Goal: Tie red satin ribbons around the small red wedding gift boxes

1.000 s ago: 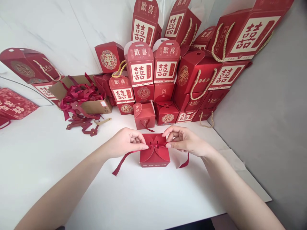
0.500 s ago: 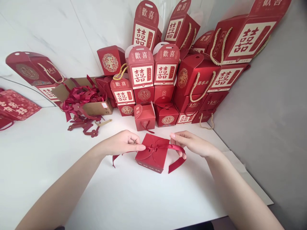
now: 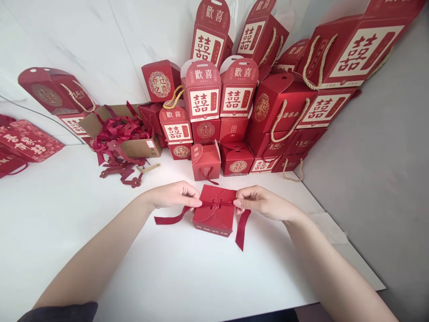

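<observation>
A small red gift box (image 3: 214, 219) with overlapping rounded flaps sits on the white table between my hands. Dark red ribbon (image 3: 244, 230) passes through slots in its lid and crosses at the middle of the top. My left hand (image 3: 184, 196) pinches the ribbon at the box's left edge, a loose tail hanging out to the left on the table. At the right edge, my right hand (image 3: 256, 202) pinches the other side, and that tail drops down in front of the hand. Between both hands the ribbon runs taut across the lid.
Stacked red gift boxes (image 3: 204, 102) with rope handles line the back wall. A cardboard box (image 3: 142, 149) full of ribbons stands at back left, with loose ribbons (image 3: 124, 172) spilling onto the table (image 3: 161, 273). Red bags (image 3: 30, 141) lie at far left. A grey wall borders the right.
My right hand has closed on the ribbon near the lid, where it was looser before. The ribbon is now pulled straight and tight, and its right tail hangs down.
</observation>
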Demonstrator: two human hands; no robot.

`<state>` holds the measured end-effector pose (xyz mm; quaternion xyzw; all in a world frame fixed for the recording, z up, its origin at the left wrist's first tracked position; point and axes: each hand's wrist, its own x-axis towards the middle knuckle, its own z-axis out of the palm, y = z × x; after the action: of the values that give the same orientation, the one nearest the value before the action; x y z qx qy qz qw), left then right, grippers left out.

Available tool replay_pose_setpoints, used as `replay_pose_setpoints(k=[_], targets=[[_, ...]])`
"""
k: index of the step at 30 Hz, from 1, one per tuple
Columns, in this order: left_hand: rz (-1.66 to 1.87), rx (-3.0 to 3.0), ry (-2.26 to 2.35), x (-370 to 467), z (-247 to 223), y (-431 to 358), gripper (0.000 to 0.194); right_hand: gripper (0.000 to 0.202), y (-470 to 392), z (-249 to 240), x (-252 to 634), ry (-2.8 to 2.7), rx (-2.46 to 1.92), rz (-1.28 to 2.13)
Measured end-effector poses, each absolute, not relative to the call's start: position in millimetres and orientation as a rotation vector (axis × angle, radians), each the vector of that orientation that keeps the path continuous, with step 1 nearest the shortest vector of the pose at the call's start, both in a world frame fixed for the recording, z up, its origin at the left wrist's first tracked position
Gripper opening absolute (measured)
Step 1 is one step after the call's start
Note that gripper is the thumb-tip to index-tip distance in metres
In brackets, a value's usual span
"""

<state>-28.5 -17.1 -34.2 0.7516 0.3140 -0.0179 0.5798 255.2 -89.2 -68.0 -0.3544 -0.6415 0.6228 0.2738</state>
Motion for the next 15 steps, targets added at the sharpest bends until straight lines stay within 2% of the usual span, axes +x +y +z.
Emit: replay_pose_setpoints(k=[8,15], targets=[[-0.256,1.661,0.562,-56.7,-45.6,1.9,0.015,0.03,-89.0,-69.6,257.7,-1.735,-1.013,1.642],[0.261,1.891,0.253,-43.5,-34.3,-2.4,0.009,0.031,-87.3,-69.6,253.8,-1.751,-0.966,1.608]])
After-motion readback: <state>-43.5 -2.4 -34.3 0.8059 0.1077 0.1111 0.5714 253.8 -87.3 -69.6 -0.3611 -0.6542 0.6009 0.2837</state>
